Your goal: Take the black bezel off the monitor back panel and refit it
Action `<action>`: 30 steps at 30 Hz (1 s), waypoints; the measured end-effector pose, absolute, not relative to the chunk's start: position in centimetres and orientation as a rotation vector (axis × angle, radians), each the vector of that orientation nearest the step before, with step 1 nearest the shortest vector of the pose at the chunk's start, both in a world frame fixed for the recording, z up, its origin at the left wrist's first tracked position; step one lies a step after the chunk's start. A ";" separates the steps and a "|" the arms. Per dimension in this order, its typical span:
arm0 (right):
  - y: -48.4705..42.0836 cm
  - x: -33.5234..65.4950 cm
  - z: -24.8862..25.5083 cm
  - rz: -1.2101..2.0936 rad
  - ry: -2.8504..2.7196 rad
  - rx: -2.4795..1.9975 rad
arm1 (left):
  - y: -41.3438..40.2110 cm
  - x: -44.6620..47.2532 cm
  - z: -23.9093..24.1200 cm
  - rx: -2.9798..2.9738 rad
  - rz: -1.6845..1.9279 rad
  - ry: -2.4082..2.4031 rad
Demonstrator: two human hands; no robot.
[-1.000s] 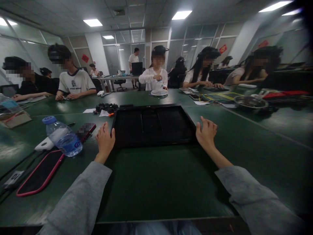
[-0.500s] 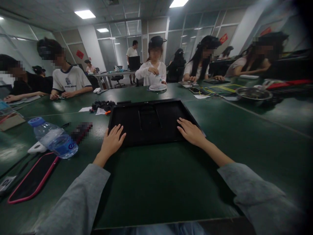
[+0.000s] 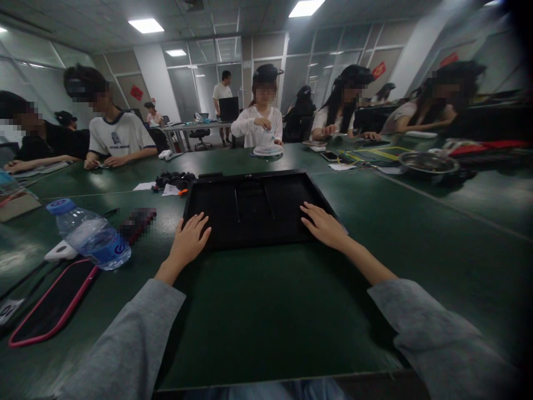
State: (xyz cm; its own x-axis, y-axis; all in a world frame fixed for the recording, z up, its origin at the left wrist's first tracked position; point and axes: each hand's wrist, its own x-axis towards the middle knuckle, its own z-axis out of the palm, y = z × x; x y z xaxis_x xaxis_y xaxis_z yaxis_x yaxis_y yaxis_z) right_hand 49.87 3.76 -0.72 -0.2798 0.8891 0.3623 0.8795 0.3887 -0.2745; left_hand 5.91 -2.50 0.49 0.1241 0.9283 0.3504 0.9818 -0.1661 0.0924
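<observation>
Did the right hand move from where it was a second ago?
Yes. The right hand was beside the right edge of the black tray; now it lies flat on the tray's near right corner, so it moved inward, to the left.

**Big green table, lots of stuff on it**

So it's one long dark green table (image 3: pixel 266 311) filling most of the frame. Dead center sits a flat black tray (image 3: pixel 254 208). Just behind its upper-left corner there's a clump of small black parts (image 3: pixel 175 179) with a couple of white paper slips (image 3: pixel 144 186) near it. Over at the left edge: a plastic water bottle (image 3: pixel 89 233) lying on its side, a white gadget (image 3: pixel 61 251) touching it, and a black phone in a pink case (image 3: pixel 52 303) at lower left. Center top has a small white fan (image 3: pixel 267 150); upper right has a metal bowl (image 3: pixel 428 162).
</observation>
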 end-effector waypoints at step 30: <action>4.0 52.6 1.1 -0.094 -1.846 -1.436 | -3.5 5.7 1.8 -2.319 -0.727 -1.721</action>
